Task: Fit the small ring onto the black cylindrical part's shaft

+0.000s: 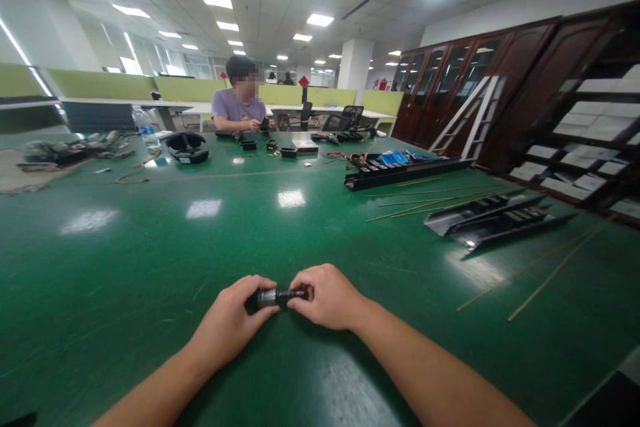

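Item one: a dark cylindrical piece [267, 297] with a silver-grey band and a thinner dark shaft, lying roughly crosswise between our two hands, over the middle of the near part of the green bench [150, 247]; whether it touches the surface, we cannot tell. Item two: our left hand [230, 313], fingers and thumb closed around the thick banded end. Item three: our right hand [327, 297], thumb and fingertips pinched on the thin shaft, the other fingers curled in. Toward the right edge, we list thin yellowish rods [530, 299], some crossing one another, and two open metal channels [465, 213] side by side. Beyond these, a long black channel [400, 175] has blue packets [395, 158] just beside it. Toward the far edge, we record a white box [305, 145] with a small black box [289, 153] near it. Toward the far left corner: a black headset [187, 147], a clear bottle [144, 125] standing upright, and a heap of mixed clutter [75, 149]. Across the far edge, we note a person [240, 103] in a purple shirt, holding a small dark object [264, 124].
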A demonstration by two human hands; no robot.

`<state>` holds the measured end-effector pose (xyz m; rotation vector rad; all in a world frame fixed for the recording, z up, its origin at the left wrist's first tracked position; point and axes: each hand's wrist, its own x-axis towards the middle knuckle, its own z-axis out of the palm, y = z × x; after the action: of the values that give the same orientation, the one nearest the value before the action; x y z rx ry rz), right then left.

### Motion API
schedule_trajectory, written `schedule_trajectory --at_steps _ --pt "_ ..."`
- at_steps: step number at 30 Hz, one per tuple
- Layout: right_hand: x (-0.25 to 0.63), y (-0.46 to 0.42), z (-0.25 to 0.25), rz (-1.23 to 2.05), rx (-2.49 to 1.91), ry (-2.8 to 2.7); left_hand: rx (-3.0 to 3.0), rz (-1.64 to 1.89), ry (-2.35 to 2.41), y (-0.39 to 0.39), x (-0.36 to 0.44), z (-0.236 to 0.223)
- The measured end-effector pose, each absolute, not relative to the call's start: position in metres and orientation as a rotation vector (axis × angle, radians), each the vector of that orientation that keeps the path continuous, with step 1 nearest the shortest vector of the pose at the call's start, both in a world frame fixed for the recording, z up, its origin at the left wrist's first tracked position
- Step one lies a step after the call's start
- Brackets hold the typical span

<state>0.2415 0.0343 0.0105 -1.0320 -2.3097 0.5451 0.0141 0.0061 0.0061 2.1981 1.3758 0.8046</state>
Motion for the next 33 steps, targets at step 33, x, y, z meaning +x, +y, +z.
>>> schedule_trajectory --at_steps 33 --pt "0.2434 0.0348 0.0127 0.484 -1.043 -2.303 2.265 0.878 1.383 0.0067 0.0074 0.0044"
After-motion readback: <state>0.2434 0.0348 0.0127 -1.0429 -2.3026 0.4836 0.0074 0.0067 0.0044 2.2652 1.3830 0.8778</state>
